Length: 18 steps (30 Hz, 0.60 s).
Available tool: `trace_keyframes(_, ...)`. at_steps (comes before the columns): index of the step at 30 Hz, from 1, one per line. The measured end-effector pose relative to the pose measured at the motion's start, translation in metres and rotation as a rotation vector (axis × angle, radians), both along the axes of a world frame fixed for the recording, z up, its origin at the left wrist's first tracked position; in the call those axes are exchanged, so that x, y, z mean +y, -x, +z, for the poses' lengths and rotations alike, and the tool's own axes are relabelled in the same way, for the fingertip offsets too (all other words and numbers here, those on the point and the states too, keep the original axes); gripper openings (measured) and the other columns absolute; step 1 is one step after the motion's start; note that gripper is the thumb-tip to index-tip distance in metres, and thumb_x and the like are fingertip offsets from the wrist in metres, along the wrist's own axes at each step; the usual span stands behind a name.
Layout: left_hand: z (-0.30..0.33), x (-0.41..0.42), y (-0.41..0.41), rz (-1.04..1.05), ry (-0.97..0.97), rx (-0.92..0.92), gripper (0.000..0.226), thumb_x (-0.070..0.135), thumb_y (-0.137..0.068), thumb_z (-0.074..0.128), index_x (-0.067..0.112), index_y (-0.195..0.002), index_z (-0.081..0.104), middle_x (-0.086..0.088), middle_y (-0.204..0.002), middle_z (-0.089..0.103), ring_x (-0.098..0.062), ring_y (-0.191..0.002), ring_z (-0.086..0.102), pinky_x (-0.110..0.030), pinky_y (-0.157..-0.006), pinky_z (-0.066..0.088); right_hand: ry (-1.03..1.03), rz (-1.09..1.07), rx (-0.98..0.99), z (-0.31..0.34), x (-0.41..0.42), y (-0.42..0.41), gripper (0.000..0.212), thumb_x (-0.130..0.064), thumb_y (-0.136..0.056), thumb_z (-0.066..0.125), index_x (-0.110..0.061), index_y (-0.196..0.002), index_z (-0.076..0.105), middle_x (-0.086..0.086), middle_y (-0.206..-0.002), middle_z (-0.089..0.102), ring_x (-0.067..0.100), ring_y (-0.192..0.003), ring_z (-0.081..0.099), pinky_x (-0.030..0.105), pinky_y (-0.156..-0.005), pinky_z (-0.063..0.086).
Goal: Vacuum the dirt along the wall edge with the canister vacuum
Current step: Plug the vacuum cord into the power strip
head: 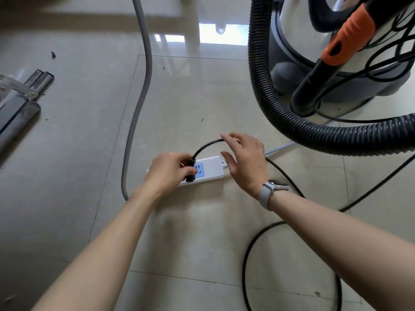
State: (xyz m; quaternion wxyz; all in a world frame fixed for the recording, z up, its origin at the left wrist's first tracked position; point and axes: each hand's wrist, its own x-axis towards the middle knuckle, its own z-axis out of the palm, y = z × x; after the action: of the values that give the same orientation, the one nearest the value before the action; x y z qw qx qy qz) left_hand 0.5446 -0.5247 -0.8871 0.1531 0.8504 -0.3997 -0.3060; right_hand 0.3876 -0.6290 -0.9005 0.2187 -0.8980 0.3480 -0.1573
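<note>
My left hand (167,170) grips the black plug (190,169) of the vacuum's cord at a white power strip (212,168) with a blue socket face, lying on the tiled floor. My right hand (244,160) hovers over the strip's right end with fingers spread, touching the black cord (207,145) where it arches up from the plug. The steel canister vacuum (298,41) stands at the upper right. Its ribbed black hose (267,90) curves down around it, and a black tube with an orange grip (350,34) leans against it.
A grey cable (143,70) runs down the floor from the top to left of the strip. Metal tubes (38,79) lie at the left edge. Dark dirt specks (53,54) dot the tiles. Black cord loops (249,254) across the floor at lower right.
</note>
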Motion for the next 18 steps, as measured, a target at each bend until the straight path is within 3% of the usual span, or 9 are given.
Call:
trace_keyframes(2, -0.003, -0.003, 0.003, 0.17, 0.089, 0.029, 0.01, 0.025, -0.075, 0.073, 0.024, -0.086, 0.072, 0.009, -0.071, 0.07, -0.011, -0.074, 0.063, -0.018, -0.061, 0.039, 0.136, 0.118, 0.057, -0.008, 0.006, 0.009, 0.048, -0.009, -0.076, 0.074, -0.003, -0.122, 0.061, 0.018, -0.123, 0.061, 0.034, -0.113, 0.06, 0.061, -0.097, 0.038)
trace_keyframes(4, -0.007, -0.004, 0.005, 0.277, 0.139, 0.022, 0.016, 0.025, -0.075, 0.075, 0.021, -0.09, 0.074, 0.004, -0.083, 0.073, -0.012, -0.079, 0.064, -0.021, -0.068, 0.039, 0.168, 0.327, 0.258, -0.018, 0.011, 0.021, 0.059, -0.017, -0.081, 0.069, -0.007, -0.136, 0.049, 0.014, -0.142, 0.048, 0.03, -0.13, 0.047, 0.064, -0.105, 0.025)
trace_keyframes(6, -0.012, -0.004, 0.005, 0.35, 0.18, 0.022, 0.016, 0.025, -0.074, 0.075, 0.019, -0.089, 0.075, 0.0, -0.087, 0.074, -0.015, -0.084, 0.066, -0.022, -0.073, 0.042, 0.088, 0.482, 0.475, -0.031, 0.016, 0.031, 0.065, -0.028, -0.095, 0.049, -0.014, -0.151, 0.019, 0.006, -0.159, 0.015, 0.024, -0.146, 0.016, 0.054, -0.115, 0.003)
trace_keyframes(8, -0.016, -0.005, 0.005, 0.39, 0.215, 0.031, 0.014, 0.025, -0.073, 0.076, 0.018, -0.086, 0.074, -0.001, -0.085, 0.074, -0.015, -0.084, 0.067, -0.024, -0.075, 0.046, 0.011, 0.51, 0.578, -0.04, 0.019, 0.035, 0.067, -0.032, -0.099, 0.035, -0.019, -0.152, -0.004, 0.0, -0.159, -0.009, 0.019, -0.147, -0.006, 0.044, -0.116, -0.009)
trace_keyframes(12, -0.019, -0.01, 0.003, 0.401, 0.238, 0.045, 0.018, 0.023, -0.071, 0.078, 0.018, -0.088, 0.073, 0.0, -0.084, 0.074, -0.012, -0.081, 0.067, -0.024, -0.08, 0.049, 0.003, 0.512, 0.564, -0.041, 0.018, 0.033, 0.065, -0.024, -0.099, 0.031, -0.018, -0.151, -0.006, 0.001, -0.159, -0.011, 0.021, -0.147, -0.009, 0.043, -0.116, -0.009)
trace_keyframes(16, -0.019, -0.008, 0.002, 0.353, 0.217, 0.038, 0.015, 0.023, -0.072, 0.078, 0.025, -0.081, 0.066, 0.009, -0.074, 0.067, -0.007, -0.073, 0.062, -0.012, -0.066, 0.042, -0.012, 0.546, 0.616, -0.037, 0.015, 0.034, 0.07, -0.026, -0.098, 0.035, -0.018, -0.15, -0.011, 0.003, -0.158, -0.017, 0.021, -0.147, -0.012, 0.04, -0.117, -0.008)
trace_keyframes(18, -0.019, -0.005, 0.006, 0.34, 0.229, 0.006, 0.017, 0.022, -0.073, 0.078, 0.022, -0.081, 0.063, 0.011, -0.072, 0.063, -0.009, -0.071, 0.06, -0.014, -0.062, 0.04, -0.027, 0.549, 0.637, -0.036, 0.017, 0.035, 0.074, -0.029, -0.098, 0.036, -0.019, -0.149, -0.016, 0.002, -0.157, -0.021, 0.021, -0.146, -0.014, 0.039, -0.117, -0.006)
